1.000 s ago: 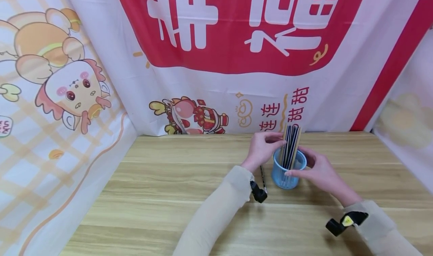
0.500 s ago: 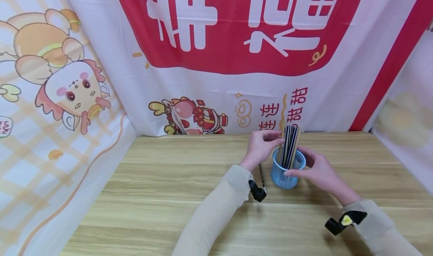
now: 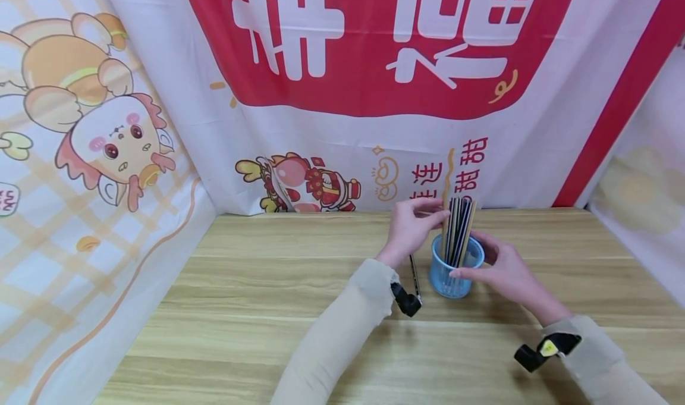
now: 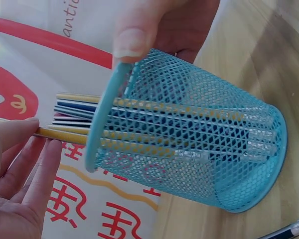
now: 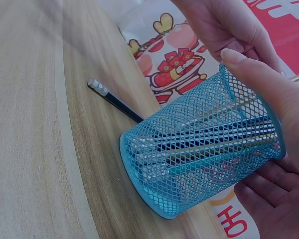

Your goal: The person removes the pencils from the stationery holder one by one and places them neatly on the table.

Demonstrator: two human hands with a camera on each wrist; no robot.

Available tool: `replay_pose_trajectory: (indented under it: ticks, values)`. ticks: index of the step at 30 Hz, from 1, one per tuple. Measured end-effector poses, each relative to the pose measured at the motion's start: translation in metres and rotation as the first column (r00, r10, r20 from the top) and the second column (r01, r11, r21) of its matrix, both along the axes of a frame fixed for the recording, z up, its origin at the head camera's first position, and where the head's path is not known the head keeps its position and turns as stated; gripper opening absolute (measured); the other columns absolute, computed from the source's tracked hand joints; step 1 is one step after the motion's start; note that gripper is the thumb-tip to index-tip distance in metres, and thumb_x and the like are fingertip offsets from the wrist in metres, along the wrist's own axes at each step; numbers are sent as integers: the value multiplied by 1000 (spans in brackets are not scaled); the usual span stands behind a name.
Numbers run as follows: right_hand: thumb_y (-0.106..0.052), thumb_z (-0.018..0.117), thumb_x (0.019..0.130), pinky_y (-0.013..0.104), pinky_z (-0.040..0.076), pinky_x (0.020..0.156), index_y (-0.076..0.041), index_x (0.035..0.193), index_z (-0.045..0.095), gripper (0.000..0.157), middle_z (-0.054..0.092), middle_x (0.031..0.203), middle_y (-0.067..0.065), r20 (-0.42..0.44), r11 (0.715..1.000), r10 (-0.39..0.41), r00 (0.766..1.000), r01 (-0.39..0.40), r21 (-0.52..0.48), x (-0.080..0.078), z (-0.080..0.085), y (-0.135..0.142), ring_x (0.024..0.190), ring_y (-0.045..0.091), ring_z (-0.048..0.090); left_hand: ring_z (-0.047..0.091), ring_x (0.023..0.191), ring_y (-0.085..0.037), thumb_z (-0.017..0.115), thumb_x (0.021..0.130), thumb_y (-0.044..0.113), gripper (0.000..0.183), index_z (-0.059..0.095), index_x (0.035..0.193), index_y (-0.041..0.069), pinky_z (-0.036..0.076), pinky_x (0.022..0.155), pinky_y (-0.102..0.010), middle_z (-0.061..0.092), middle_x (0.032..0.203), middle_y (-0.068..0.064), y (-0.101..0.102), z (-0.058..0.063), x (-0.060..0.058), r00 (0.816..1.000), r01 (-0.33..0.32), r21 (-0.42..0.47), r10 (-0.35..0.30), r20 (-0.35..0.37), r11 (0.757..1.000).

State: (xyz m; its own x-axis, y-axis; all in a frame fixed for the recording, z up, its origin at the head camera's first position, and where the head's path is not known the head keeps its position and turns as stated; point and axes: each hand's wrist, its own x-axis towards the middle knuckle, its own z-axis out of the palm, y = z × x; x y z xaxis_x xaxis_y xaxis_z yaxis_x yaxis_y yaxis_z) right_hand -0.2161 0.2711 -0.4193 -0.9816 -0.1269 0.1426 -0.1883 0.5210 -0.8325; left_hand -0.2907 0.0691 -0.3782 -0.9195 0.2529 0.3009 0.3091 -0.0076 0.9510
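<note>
A light-blue mesh pencil cup [image 3: 451,281] stands on the table, with several pencils [image 3: 458,232] upright in it. My left hand [image 3: 409,229] pinches a yellow pencil [image 4: 65,134] between thumb and fingers at the cup's left side. Through the mesh, that pencil's eraser end shows higher than the others, still inside the cup. My right hand [image 3: 505,274] grips the cup near its rim, thumb in front and fingers round the back. A dark pencil with a white eraser [image 5: 120,105] lies on the table just left of the cup.
The wood-grain table [image 3: 257,310] runs back to a printed cloth [image 3: 342,131] hung behind it. A patterned cloth [image 3: 80,226] hangs on the left side, and another pale one [image 3: 642,185] on the right. The cup stands close to the back cloth.
My left hand has moved slightly up and left, and the yellow pencil in it has risen a little against the others. The right hand and the cup have stayed in place.
</note>
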Motion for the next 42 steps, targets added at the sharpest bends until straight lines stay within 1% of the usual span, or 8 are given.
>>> replay_pose_trajectory:
  ticks: [5, 11, 18, 22, 27, 31, 37, 42]
  values:
    - [-40, 87, 83, 60, 39, 110, 1, 156, 34, 99, 45, 150, 27, 6, 1000, -1, 1000, 1, 5, 0, 1, -1, 133, 45, 47, 71, 83, -10, 80, 89, 6, 25, 75, 113, 7, 62, 75, -28, 72, 95, 4, -2, 7, 0, 1000, -14, 51, 15, -13, 999]
    - [-41, 87, 82, 60, 39, 109, 2, 155, 35, 99, 45, 150, 27, 3, 1000, -2, 1000, 2, 7, 0, 2, -1, 133, 46, 47, 72, 84, -12, 81, 88, 9, 26, 75, 113, 6, 63, 77, -34, 73, 96, 3, -5, 16, 2, 998, -24, 107, 29, -50, 994]
    - [-42, 87, 82, 60, 40, 109, 1, 155, 35, 100, 46, 149, 27, 10, 1000, -7, 1000, 7, 7, 0, 3, 0, 132, 46, 48, 72, 85, -14, 81, 87, 10, 27, 75, 113, 5, 63, 76, -35, 74, 96, 2, -10, 27, 3, 992, -49, 160, 67, -105, 986]
    - [-41, 87, 82, 59, 41, 109, 1, 155, 35, 99, 46, 149, 27, 4, 1000, -2, 1000, 2, 5, 0, 4, 0, 132, 45, 48, 72, 85, -16, 82, 87, 9, 27, 74, 112, 6, 63, 75, -36, 74, 97, 1, -13, 33, 3, 990, -57, 207, 82, -117, 977]
    - [-39, 87, 83, 58, 41, 108, 2, 154, 36, 97, 47, 148, 27, -12, 1000, 2, 1000, -2, 8, 0, 4, 0, 131, 45, 49, 73, 86, -20, 82, 87, 7, 25, 74, 111, 7, 63, 75, -37, 75, 98, -4, -17, 39, 2, 990, -56, 270, 90, -113, 961]
    - [-41, 87, 82, 58, 41, 108, 1, 155, 36, 98, 47, 149, 26, -7, 1000, 0, 1000, 0, 12, -1, 3, 1, 132, 44, 49, 74, 86, -21, 81, 87, 7, 25, 73, 111, 6, 63, 76, -39, 75, 99, -5, -22, 44, 2, 988, -63, 286, 101, -120, 956]
    - [-40, 87, 83, 57, 42, 107, 2, 154, 37, 96, 48, 147, 26, -18, 1000, 7, 1000, -7, 11, -1, 2, 1, 131, 44, 50, 74, 89, -23, 82, 86, 8, 28, 73, 113, 8, 63, 79, -39, 75, 102, -6, -33, 51, 2, 992, -86, 326, 112, -61, 941]
    - [-40, 86, 83, 58, 41, 108, 2, 153, 37, 95, 48, 147, 27, -5, 1000, 11, 1000, -10, 10, 1, 1, 2, 131, 45, 49, 74, 89, -24, 82, 86, 8, 27, 74, 112, 9, 63, 78, -36, 75, 102, -6, -42, 51, 3, 990, -119, 335, 138, -33, 935]
